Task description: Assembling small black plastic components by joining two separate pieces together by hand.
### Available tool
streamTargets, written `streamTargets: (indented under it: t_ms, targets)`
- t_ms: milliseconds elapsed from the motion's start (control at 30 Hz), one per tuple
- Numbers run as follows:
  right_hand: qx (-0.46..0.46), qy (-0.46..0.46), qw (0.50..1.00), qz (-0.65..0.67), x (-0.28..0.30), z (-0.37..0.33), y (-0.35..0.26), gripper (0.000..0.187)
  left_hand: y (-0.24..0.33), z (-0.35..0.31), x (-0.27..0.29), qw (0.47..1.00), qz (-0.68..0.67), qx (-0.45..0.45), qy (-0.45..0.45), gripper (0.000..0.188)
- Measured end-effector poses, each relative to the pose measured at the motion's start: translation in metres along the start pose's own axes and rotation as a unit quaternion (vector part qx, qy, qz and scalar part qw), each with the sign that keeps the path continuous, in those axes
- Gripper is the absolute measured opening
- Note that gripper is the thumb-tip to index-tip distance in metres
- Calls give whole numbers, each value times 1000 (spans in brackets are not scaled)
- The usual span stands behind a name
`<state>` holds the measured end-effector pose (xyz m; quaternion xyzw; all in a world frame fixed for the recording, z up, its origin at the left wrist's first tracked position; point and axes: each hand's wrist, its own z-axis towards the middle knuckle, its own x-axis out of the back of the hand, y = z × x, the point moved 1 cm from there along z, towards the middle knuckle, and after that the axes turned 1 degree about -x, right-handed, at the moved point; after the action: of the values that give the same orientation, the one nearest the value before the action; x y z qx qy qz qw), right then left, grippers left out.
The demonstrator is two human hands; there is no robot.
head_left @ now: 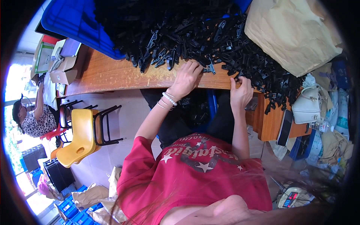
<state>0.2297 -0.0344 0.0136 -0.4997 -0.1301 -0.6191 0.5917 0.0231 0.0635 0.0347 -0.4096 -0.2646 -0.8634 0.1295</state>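
Observation:
A large heap of small black plastic clips spreads over the wooden table up to its near edge. My left hand, with bracelets at the wrist, rests at this edge with its fingers curled down against the nearest pieces. What its fingertips hold, if anything, is hidden. Further right, my right hand is at the table edge, thumb and forefinger closed on a small black plastic piece. Between my hands a few dark grey pieces lie apart from the heap.
A blue bin tips toward the heap at the far left; a brown paper bag lies far right. By the right table end are a white handbag and a phone. Yellow chairs and another person are left.

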Motion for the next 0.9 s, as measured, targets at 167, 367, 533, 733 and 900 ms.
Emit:
streamTargets:
  t_ms: [167,367,533,733,900]
  targets:
    - [8,-30,999,19,3,-8,-19,22,2,-1,12,997,16,-12,-76,33]
    - [-26,-93,981,170,0,-7,-22,22,-3,-3,16,995,19,9,-96,30]
    - [-64,-69,903,420,0,-9,-22,22,16,-3,14,939,-247,234,51,31]
    - [0,-98,977,188,2,-15,-9,23,0,-21,0,911,-329,250,-11,25]
    - [-35,-226,892,390,8,-4,-31,22,-3,-23,-2,965,-192,178,-31,21]
